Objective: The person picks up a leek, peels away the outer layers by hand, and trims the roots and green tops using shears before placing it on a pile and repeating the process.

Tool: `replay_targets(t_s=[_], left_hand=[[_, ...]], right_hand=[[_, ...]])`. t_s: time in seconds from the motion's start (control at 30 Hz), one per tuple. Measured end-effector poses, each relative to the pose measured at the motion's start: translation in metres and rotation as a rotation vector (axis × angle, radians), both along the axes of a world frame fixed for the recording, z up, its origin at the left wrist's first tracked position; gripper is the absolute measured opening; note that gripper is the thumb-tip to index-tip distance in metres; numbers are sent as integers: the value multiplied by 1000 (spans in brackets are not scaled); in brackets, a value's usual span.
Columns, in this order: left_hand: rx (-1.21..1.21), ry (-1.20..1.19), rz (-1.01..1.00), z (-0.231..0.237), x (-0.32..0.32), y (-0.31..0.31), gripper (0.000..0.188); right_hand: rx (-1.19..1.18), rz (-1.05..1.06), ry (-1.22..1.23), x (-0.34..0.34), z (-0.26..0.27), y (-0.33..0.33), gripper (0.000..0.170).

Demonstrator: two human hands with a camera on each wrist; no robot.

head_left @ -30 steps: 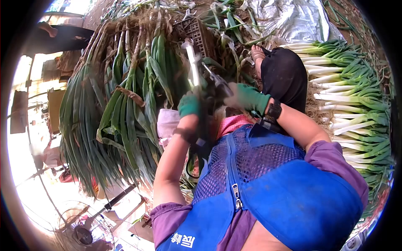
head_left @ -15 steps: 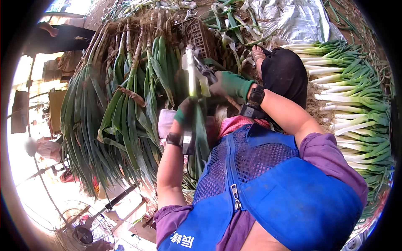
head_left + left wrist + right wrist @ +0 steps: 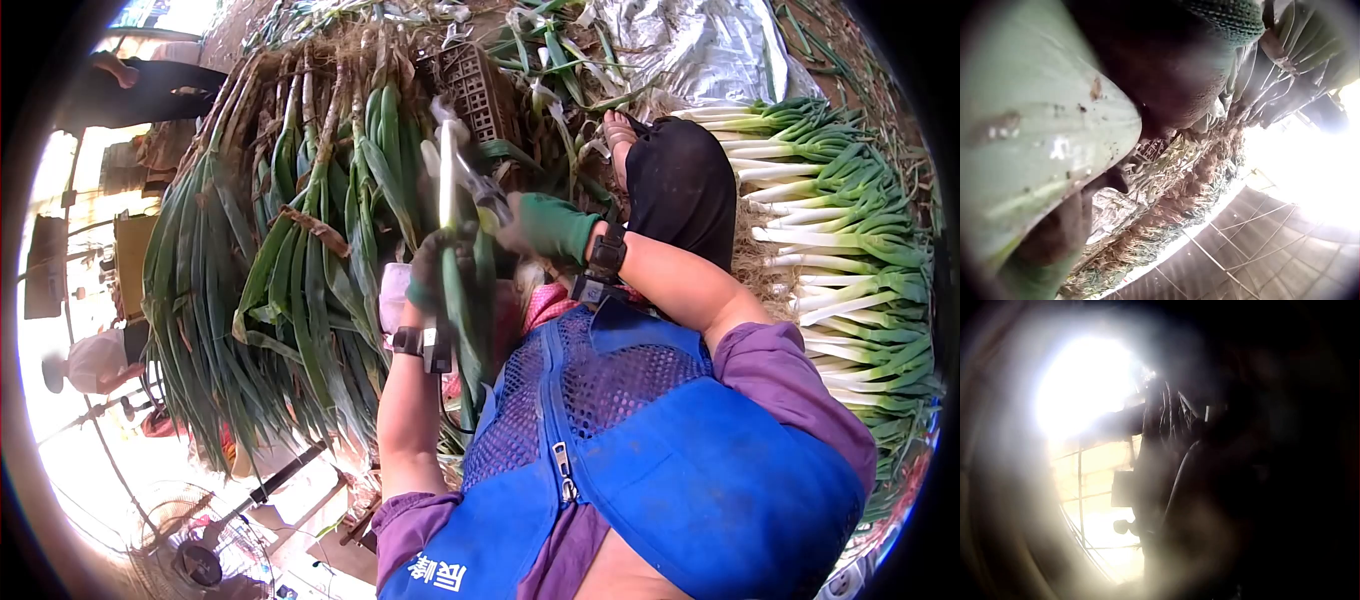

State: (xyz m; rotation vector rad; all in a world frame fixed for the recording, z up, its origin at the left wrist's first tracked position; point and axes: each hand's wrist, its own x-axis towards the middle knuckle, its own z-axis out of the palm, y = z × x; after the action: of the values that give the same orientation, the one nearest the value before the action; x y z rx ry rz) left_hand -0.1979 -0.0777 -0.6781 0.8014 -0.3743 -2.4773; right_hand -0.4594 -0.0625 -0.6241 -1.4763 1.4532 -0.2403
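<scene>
The left hand (image 3: pixel 436 262), in a green glove with a dark palm, grips a leek (image 3: pixel 447 185) whose white shank points away from the body; its green leaves hang over the lap. A loose pale layer stands off beside the shank. Close to the leek's right side is the blurred right hand (image 3: pixel 550 228), gloved in green, holding a grey tool (image 3: pixel 482 190). In the left wrist view a pale green stalk (image 3: pixel 1054 131) fills the left side, beside the dark glove (image 3: pixel 1166 69). The right wrist view is too dark to show the hand.
Untrimmed leeks (image 3: pixel 220 240) lie in a thick row at the left. Cleaned leeks (image 3: pixel 850 250) form a row at the right. A brown crate (image 3: pixel 475 90) and silver sheet (image 3: pixel 690 50) lie ahead; a fan (image 3: pixel 198 562) and another person (image 3: pixel 100 362) are at the left.
The left hand with the leek has shifted slightly left since half a second ago. A loose layer now stands off the shank's left side. Another person has come into view at the left.
</scene>
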Motion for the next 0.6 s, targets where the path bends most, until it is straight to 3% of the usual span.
replay_targets(t_s=[0.07,0.1,0.27,0.37,0.5,0.53,0.6], left_hand=[[50,150,-8,1,5,-2,65],[77,192,6,0,7,0,62],[-92,-98,48,7,10,15,64],[-199,-371,-93,37,-5,31,70],[-282,-548,-98,33,-16,39,61],[-324,-645,-177,35,-19,38,57],[-345,-707,-200,30,-20,37,54]], right_hand=[[79,65,-26,-6,-15,7,54],[79,18,-13,-9,-16,10,55],[-2,-100,4,-8,-15,14,59],[-65,-101,-23,-8,-11,-7,53],[-31,-167,-9,0,-30,-40,49],[-22,-119,-65,-6,-32,-43,46],[-104,-70,-23,-5,-39,-46,64]])
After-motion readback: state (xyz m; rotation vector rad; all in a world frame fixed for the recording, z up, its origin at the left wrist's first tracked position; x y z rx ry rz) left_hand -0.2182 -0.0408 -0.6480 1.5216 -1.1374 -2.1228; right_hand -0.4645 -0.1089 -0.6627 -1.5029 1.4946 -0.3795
